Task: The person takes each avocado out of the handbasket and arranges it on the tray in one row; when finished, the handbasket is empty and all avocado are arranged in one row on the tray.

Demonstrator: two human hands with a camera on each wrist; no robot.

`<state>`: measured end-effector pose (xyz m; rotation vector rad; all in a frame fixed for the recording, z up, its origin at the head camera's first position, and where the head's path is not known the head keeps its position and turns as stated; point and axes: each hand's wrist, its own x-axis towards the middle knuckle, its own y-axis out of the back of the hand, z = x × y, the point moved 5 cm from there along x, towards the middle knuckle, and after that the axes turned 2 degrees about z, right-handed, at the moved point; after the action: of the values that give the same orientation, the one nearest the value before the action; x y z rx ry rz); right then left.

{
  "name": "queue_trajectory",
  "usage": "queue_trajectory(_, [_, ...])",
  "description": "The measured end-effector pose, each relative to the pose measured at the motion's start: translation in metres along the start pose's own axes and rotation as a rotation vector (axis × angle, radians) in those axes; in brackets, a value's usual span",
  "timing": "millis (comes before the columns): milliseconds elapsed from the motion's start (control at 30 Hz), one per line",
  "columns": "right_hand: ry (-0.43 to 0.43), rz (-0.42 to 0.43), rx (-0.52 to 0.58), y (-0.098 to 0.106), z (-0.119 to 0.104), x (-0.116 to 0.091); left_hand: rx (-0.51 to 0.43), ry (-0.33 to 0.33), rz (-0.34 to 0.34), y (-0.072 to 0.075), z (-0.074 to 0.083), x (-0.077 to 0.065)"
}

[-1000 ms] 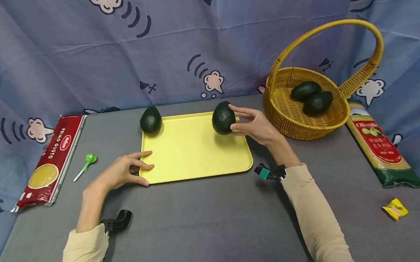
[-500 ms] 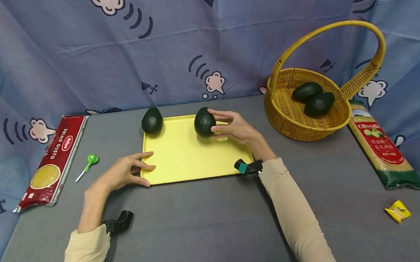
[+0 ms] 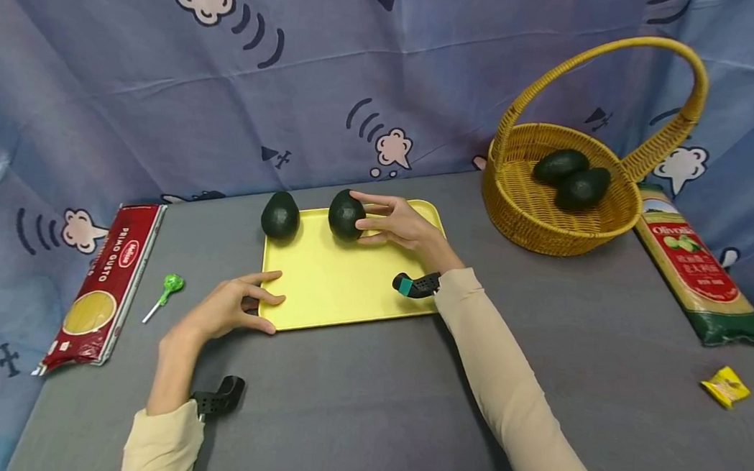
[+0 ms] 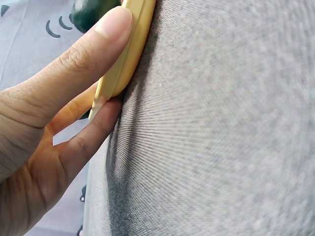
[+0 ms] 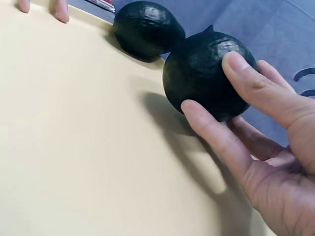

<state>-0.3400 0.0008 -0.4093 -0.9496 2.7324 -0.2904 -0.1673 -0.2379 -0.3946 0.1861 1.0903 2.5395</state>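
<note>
In the head view, my right hand [image 3: 396,224] holds a dark green avocado [image 3: 346,215] between thumb and fingers over the back left part of the yellow tray [image 3: 347,291]. The right wrist view shows this avocado [image 5: 206,73] with its stem tip up and its shadow on the tray. Another avocado [image 3: 280,216] rests at the tray's back left corner, close beside it. My left hand [image 3: 233,304] grips the tray's front left corner. In the left wrist view, the thumb lies along the tray rim [image 4: 133,54] and a finger touches the corner from below.
A yellow wicker basket [image 3: 532,234] with two avocados [image 3: 583,188] stands at the back right. Beside it lies an Olivoilà pasta bag [image 3: 705,273], with a yellow wrapped candy [image 3: 725,387] nearer. On the left are a red pasta packet [image 3: 104,287] and a green lollipop [image 3: 172,284].
My right hand has carried the avocado leftward over the tray, nearer to the one at the corner. My left hand stays at the tray corner. The whole view has shifted slightly.
</note>
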Motion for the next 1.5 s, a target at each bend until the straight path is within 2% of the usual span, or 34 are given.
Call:
queue_trajectory(267, [-0.009,0.044,-0.012,-0.012,-0.002,0.016,-0.015,-0.011,0.001,0.0,0.004,0.003])
queue_trajectory(500, [0.014,0.047,-0.071,-0.03,-0.004,0.027,-0.004,-0.013,0.0,0.001,0.003,0.005])
queue_trajectory(767, [0.02,0.058,-0.105,-0.041,-0.004,0.035,-0.015,0.0,-0.006,0.001,0.002,0.004])
queue_trajectory(1500, [0.016,0.086,-0.106,-0.035,0.004,0.035,-0.013,0.0,-0.001,0.0,-0.001,0.002])
